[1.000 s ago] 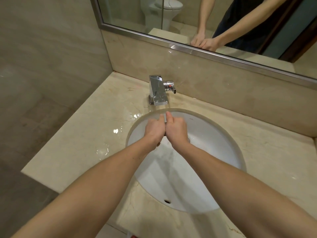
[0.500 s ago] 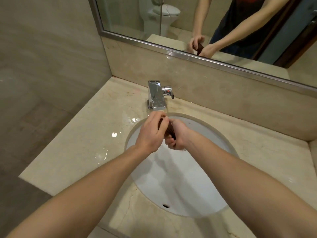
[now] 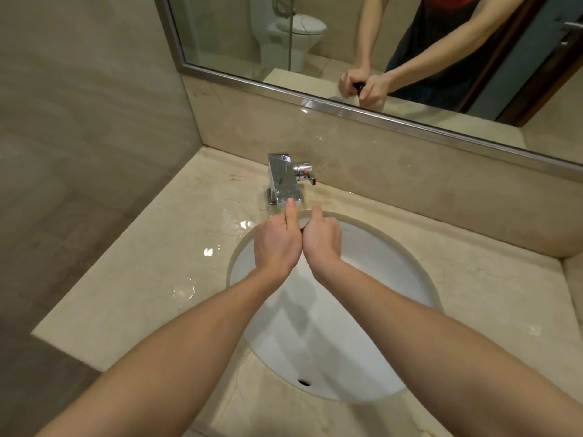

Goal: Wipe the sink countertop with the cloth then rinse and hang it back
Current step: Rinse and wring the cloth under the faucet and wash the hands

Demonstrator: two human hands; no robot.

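Note:
My left hand [image 3: 277, 244] and my right hand [image 3: 321, 241] are pressed side by side over the back of the white sink basin [image 3: 372, 304], just below the chrome faucet [image 3: 284, 181]. Both are closed around a small dark cloth. The cloth is hidden from above; only its reflection [image 3: 359, 86] shows as a dark bit between the fists in the mirror. No water stream is visible from the spout. The beige marble countertop [image 3: 151, 279] around the basin carries shiny wet patches on its left side.
A framed mirror [image 3: 315, 105] runs along the back wall above a marble backsplash. A tiled wall closes the left side. The faucet handle [image 3: 304, 173] sticks out to the right of the spout. The basin's overflow hole [image 3: 304, 382] sits at its near wall.
Half a second ago the dark cloth showed between my twisted hands. Now both hands have turned level, knuckles up, and cover it. The view has tilted slightly.

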